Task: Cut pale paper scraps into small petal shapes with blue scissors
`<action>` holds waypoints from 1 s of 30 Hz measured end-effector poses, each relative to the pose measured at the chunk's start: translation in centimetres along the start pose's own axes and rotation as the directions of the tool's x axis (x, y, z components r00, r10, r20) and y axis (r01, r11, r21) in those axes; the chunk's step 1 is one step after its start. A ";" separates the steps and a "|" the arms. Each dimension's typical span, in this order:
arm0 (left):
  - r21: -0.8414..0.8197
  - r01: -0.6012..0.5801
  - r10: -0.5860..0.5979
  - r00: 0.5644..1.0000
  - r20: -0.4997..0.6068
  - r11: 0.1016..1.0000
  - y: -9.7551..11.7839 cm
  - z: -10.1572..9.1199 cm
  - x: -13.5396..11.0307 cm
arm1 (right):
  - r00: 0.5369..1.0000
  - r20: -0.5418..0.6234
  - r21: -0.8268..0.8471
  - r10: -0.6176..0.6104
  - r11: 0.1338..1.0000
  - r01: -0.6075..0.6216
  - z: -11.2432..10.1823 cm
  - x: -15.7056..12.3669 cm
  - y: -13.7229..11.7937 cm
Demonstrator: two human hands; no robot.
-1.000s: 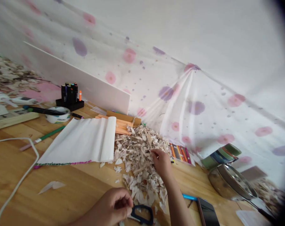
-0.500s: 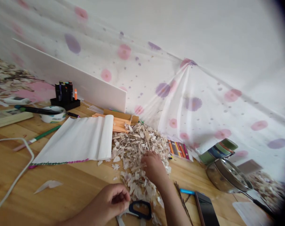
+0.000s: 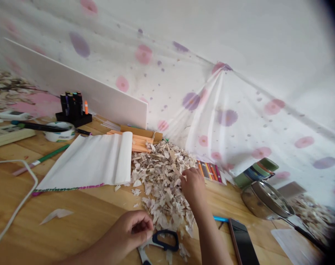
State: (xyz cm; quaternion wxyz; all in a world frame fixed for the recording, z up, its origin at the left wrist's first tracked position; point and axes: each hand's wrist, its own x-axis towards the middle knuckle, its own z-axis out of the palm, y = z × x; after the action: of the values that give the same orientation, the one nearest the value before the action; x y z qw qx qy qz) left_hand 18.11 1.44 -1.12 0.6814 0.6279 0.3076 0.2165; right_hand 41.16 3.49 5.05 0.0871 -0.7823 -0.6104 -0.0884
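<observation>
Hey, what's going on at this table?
Someone has their right hand at the edge of a heap of pale, dry flakes; whether it grips any is hard to tell. Their left hand is loosely curled close to blue-handled scissors. A partly rolled white sheet lies left of the heap.

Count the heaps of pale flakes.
3: the middle heap at the right hand, the far-left heap, the far-right heap beside the pan; others may be hidden.

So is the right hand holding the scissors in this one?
No, the right hand is at the pile of pale flakes, while the scissors lie beside the left hand.
</observation>
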 end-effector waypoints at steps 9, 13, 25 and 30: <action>0.010 0.024 -0.024 1.000 -0.018 1.000 0.3 -0.3 0.3 | 0.964 0.259 0.028 -0.051 0.999 0.046 1.4 -1.6 -1.8; 0.007 0.016 -0.016 1.000 -0.015 1.000 0.3 -0.3 0.2 | 0.960 0.267 0.138 -0.082 0.989 0.046 1.6 -1.1 -1.1; -0.014 0.017 -0.017 0.999 -0.031 1.000 0.5 -0.3 0.3 | 0.946 0.303 0.604 -0.117 0.791 -0.096 1.5 -1.2 -1.7; -0.139 0.012 -0.027 0.994 -0.106 0.990 -0.1 -0.7 1.1 | 0.921 0.353 0.878 -0.162 0.398 -0.267 1.1 -1.2 -2.8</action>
State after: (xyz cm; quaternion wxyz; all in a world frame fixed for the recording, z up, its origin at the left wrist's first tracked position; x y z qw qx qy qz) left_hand 18.41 2.62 -1.40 0.7078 0.5633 0.3345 0.2643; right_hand 38.14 3.27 3.79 0.3827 -0.6252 -0.5364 0.4183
